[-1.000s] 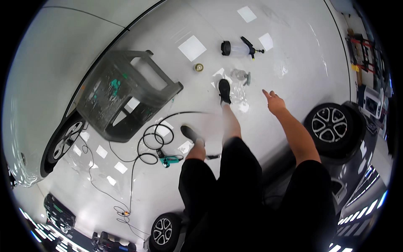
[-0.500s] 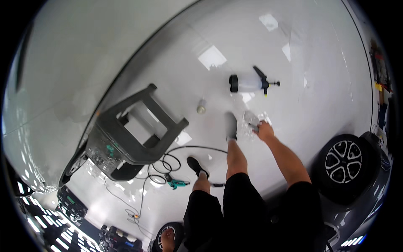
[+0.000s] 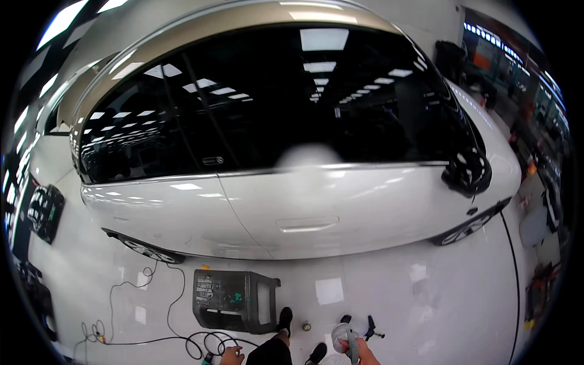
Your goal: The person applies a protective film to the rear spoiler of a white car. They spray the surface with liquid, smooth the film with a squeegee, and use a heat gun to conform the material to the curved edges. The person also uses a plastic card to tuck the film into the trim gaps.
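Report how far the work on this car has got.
Done: the door looks glossy and clean. In hand: the right hand grips a pale rounded thing, too blurred to name; the left hand is low by the cable. Left, probably: a hazy patch at the foot of the window.

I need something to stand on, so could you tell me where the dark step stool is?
In the head view, the step stool stands on the white floor at lower left of centre, below the white car's door, beside the black cable.

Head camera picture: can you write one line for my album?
A white car above a dark step stool, right hand holding something pale.
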The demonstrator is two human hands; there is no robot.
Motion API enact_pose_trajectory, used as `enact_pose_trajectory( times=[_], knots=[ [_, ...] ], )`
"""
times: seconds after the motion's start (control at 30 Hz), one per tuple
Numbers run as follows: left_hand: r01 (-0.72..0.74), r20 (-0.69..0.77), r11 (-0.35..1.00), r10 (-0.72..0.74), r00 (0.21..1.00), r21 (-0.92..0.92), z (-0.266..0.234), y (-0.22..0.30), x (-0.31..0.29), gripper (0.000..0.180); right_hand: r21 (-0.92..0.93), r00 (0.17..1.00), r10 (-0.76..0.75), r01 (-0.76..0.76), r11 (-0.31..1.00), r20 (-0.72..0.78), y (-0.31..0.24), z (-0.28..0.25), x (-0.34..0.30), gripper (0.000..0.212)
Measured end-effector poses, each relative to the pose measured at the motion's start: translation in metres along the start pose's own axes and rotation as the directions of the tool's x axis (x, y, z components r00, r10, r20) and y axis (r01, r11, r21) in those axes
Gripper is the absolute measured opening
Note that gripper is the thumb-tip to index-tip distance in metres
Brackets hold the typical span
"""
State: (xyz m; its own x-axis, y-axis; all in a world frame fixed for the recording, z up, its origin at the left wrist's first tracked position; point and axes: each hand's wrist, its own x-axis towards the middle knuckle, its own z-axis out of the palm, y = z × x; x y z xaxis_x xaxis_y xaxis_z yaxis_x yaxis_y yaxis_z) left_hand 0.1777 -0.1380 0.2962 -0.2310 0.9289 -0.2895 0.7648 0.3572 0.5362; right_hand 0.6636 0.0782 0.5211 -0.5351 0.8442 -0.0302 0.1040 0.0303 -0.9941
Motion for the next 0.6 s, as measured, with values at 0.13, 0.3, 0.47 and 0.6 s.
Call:
enact_pose_trajectory(
  times=[0.13,0.3,0.47,0.6],
  knots=[
    [-0.075,-0.072,0.99,0.066,0.995,-0.121,-0.094,0.093,0.086,0.044,-0.063,0.976,-0.199,0.194,0.979,-0.089,-0.164,-0.019,0.083,0.057],
    [-0.282,-0.457,0.934,0.158,0.875,-0.217,-0.262,0.155,0.207,0.04,0.215,0.746,-0.473,0.616,0.758,-0.469,-0.267,-0.049,0.17,0.052],
    [-0.47,-0.72,0.88,0.277,0.637,-0.077,-0.468,0.247,0.287,0.033,-0.101,0.762,-0.55,0.552,0.827,-0.341,-0.423,-0.059,0.267,0.064],
    [-0.722,-0.795,0.68,0.503,0.338,0.123,-0.607,0.355,0.32,0.014,-0.368,0.873,-0.455,0.369,0.853,-0.178,-0.521,-0.061,0.35,0.048]
  ],
)
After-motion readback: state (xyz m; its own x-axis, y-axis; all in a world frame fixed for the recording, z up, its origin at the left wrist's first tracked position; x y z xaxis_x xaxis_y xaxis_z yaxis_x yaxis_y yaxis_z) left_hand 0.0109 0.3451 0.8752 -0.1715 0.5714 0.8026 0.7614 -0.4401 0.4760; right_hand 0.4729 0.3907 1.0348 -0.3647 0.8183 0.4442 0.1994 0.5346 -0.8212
